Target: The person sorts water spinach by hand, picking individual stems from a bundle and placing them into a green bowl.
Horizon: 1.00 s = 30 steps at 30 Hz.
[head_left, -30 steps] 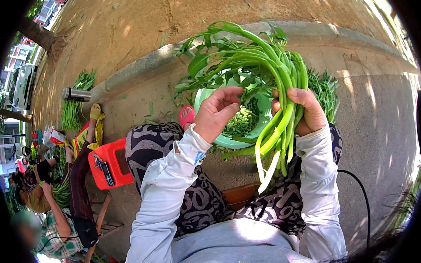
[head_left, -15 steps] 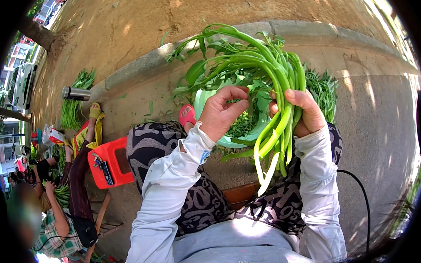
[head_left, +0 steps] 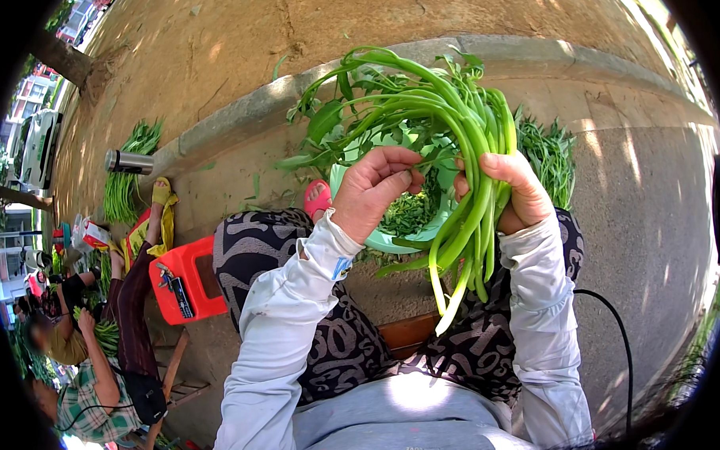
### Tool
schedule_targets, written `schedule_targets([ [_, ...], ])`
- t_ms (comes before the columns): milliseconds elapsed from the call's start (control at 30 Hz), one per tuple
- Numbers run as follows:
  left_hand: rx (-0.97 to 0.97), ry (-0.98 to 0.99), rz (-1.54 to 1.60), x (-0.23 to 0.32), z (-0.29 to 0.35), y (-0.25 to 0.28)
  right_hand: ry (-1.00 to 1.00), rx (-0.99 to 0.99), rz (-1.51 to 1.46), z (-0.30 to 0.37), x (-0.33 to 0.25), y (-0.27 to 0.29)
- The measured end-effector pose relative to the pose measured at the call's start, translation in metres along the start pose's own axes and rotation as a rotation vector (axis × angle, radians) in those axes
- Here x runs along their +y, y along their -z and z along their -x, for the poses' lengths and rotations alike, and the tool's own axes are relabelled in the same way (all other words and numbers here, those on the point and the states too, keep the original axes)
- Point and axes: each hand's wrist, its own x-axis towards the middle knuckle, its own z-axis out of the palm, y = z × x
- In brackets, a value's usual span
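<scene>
My right hand (head_left: 523,189) grips a thick bunch of water spinach (head_left: 478,141). Its long green stems bend over to the left, and the cut ends hang toward my lap. Close beside the bunch, my left hand (head_left: 367,194) pinches a leaf between thumb and forefinger. Directly beneath both hands stands a light green basin (head_left: 446,200), partly hidden by them, with loose picked leaves (head_left: 407,214) inside.
More greens (head_left: 550,159) lie on the ground at the right. At the left are a red plastic stool (head_left: 172,299) with a remote-like black device, a steel flask (head_left: 129,162) and another heap of greens (head_left: 121,194). A co-worker (head_left: 96,393) sits farther left; a concrete curb (head_left: 229,114) runs beyond.
My left thumb and forefinger have closed on a leaf by the bunch; before, they were apart. The bunch and my right hand have shifted slightly left.
</scene>
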Motion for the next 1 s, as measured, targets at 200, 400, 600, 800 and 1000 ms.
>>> schedule_targets([
  [200,0.127,0.076,0.16,0.005,0.0,-0.002,0.025,0.038,0.068,0.0,0.001,-0.006],
  [400,0.283,0.125,0.325,0.011,0.0,0.002,0.002,0.052,0.108,0.0,0.005,-0.016],
  [600,0.396,0.193,0.353,0.009,0.0,0.005,-0.059,0.005,0.121,-0.004,0.012,-0.015],
  [800,0.459,0.214,0.302,0.013,0.001,0.016,-0.04,-0.001,0.105,-0.002,0.007,-0.013],
  [1000,0.328,0.032,-0.073,0.0,0.0,0.009,-0.038,-0.008,0.119,-0.002,0.011,-0.015],
])
